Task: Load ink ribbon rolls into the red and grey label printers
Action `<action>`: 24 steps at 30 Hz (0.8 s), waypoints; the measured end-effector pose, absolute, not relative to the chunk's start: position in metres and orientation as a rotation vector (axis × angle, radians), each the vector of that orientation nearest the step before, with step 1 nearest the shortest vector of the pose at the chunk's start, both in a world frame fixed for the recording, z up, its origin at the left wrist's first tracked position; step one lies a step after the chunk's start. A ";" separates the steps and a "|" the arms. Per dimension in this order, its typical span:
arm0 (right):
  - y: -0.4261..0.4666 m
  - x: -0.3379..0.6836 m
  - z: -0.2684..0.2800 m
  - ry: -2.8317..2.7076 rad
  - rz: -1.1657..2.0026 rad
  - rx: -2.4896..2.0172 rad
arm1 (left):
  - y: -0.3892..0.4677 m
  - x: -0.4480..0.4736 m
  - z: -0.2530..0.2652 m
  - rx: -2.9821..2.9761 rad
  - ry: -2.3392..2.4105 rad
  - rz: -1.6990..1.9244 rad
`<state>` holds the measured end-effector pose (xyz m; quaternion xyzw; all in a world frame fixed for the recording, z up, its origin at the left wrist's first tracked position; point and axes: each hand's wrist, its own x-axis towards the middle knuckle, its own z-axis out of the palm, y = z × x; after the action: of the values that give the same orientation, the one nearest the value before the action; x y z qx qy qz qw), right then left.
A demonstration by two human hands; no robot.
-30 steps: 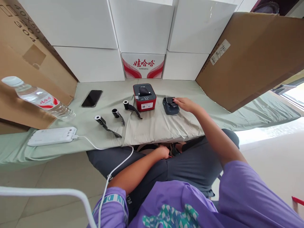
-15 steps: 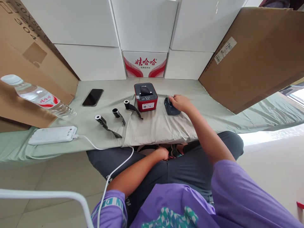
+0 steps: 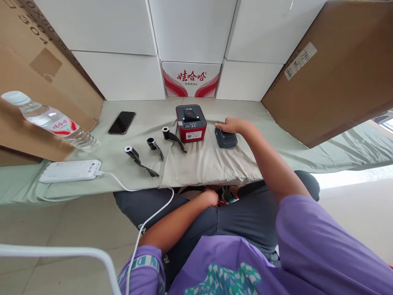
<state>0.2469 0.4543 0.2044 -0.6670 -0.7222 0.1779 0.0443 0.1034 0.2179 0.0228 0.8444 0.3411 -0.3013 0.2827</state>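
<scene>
My right hand (image 3: 236, 124) is closed over the far edge of a dark grey box-shaped device (image 3: 226, 141) on the cloth, its thumb pointing left. Just left of that stands a red box-shaped device (image 3: 193, 134) with a black top and a white label. Three small rolls lie further left: one black roll (image 3: 166, 132) with a loose tail, a second roll (image 3: 151, 143), and a third roll (image 3: 129, 150) with a long unrolled strip. My left hand (image 3: 210, 198) rests curled in my lap, below the table edge; what its fingers hold, if anything, is hidden.
A black phone (image 3: 122, 122) lies at the back left. A white power bank (image 3: 70, 171) with a white cable (image 3: 153, 215) is near the left front edge. A water bottle (image 3: 55, 123) leans by a cardboard box (image 3: 46, 82). White cartons (image 3: 190, 32) line the back; another cardboard box (image 3: 331, 73) stands right.
My right hand has shifted on the dark grey device, its fingers now further over the back edge, and more of the device's front side shows. My left hand has stayed in my lap.
</scene>
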 end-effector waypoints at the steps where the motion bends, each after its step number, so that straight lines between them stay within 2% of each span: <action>1: 0.454 0.246 0.204 -2.207 0.534 -2.022 | 0.218 0.103 0.025 2.260 0.915 -0.830; 9: 0.419 0.264 0.211 -2.114 0.675 -1.843 | 0.222 0.091 0.040 2.279 0.969 -0.878; 12: 0.378 0.290 0.189 -1.769 0.424 -1.607 | 0.228 0.090 0.043 2.293 0.976 -0.843; 17: 0.293 0.315 0.131 -1.293 0.053 -1.602 | 0.232 0.097 0.045 2.266 0.998 -0.854; 21: 0.221 0.283 0.094 -1.514 -0.074 -1.357 | 0.226 0.103 0.042 2.241 0.963 -0.843; 24: 0.182 0.243 0.071 -1.828 0.113 -1.162 | 0.223 0.103 0.037 2.245 0.954 -0.781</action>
<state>0.2434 0.1825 0.0713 -0.4735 -0.7452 0.0461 0.4673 0.1025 0.2233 0.0368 0.8399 0.3568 -0.2922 0.2862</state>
